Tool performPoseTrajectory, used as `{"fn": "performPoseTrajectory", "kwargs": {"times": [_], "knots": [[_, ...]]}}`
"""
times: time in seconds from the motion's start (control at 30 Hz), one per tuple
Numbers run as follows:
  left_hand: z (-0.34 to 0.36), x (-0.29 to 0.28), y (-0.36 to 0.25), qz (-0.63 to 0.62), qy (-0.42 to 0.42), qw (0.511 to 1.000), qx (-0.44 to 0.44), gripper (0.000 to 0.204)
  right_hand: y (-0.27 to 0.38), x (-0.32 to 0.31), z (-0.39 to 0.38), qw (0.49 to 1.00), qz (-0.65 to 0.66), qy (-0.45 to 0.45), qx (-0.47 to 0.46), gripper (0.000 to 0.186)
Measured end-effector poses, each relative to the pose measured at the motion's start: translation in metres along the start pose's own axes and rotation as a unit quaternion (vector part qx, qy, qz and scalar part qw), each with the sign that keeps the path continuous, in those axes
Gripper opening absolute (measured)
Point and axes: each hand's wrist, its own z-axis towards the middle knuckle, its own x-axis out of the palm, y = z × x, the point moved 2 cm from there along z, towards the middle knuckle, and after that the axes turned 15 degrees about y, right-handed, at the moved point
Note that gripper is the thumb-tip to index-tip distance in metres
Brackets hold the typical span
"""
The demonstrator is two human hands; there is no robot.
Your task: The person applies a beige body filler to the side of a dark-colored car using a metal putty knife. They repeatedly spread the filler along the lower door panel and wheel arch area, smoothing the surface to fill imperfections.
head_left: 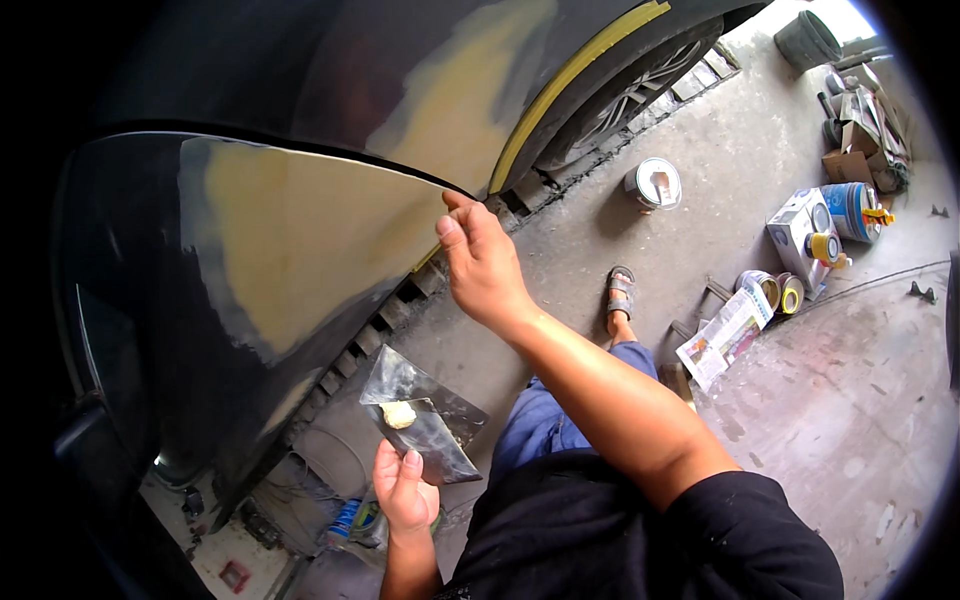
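Note:
My left hand (403, 490) grips a flat, smeared dark mixing plate (435, 450), thumb on top. It looks like two overlapping sheets, though I cannot tell for certain. A cream lump of putty (398, 414) sits on it. Higher up, my right hand (482, 262) is closed at the rear edge of a dark car door (130, 200), by the gap before the wheel arch. Its fingertips touch or nearly touch that edge; whatever they hold, if anything, is hidden. Dried yellowish filler (290, 240) covers much of the door. More filler (460, 90) spreads over the neighbouring panel.
Yellow tape (570, 70) lines the arch over the wheel (640, 95). On the concrete floor stand a lidded tin (655, 185), a white box (798, 228), a blue tin (848, 208) and a black bucket (808, 42). A newspaper sheet (725, 340) lies near my sandalled foot (621, 290).

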Motion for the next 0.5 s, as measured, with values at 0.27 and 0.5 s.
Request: {"fn": "performPoseTrajectory", "kwargs": {"times": [0.27,0.5], "knots": [[0.002,0.006,-0.003,0.004,-0.005,1.000,0.006,0.035,0.033,0.021,0.002,0.997,-0.008,0.046,-0.058,0.017],[0.003,0.009,-0.007,0.032,-0.010,0.999,0.002,0.036,0.026,0.020,-0.018,0.995,0.038,0.088,-0.031,0.023]]}}
